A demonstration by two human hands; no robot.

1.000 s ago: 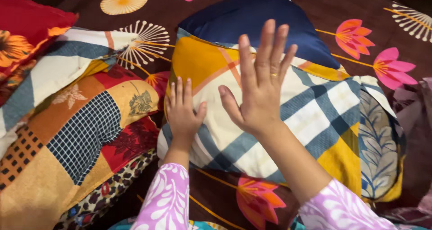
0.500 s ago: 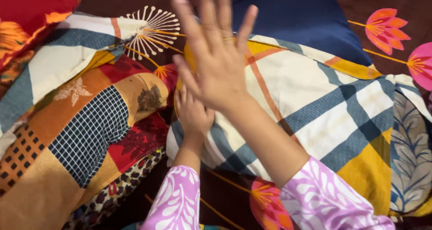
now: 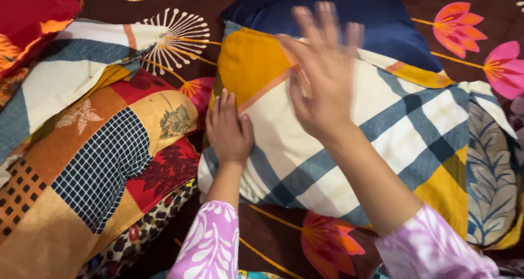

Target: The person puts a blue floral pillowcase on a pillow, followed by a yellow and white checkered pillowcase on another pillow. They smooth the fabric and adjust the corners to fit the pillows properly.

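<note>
The plaid pillow (image 3: 349,148) sits on the brown flowered bedspread (image 3: 458,6) in front of you, half over a navy pillow (image 3: 349,17), with a patchwork pillow (image 3: 103,164) just to its left. Your left hand (image 3: 229,130) lies flat and open on its left end like half a second ago, while your right hand (image 3: 323,77), fingers spread and gripping nothing, has swung back from high up to just over the fabric. It's too blurred to tell if it's touching, but it looks like mid-pat.

The pillow (image 3: 349,142) at the centre has a cover with white, yellow and grey-blue checks, and its far end is navy. At 9 o'clock the patchwork pillow (image 3: 103,164) shows orange, red and a dark grid. The bed sheet (image 3: 436,6) is brown with pink flowers. The sleeves (image 3: 210,246) are lilac with white leaves.
</note>
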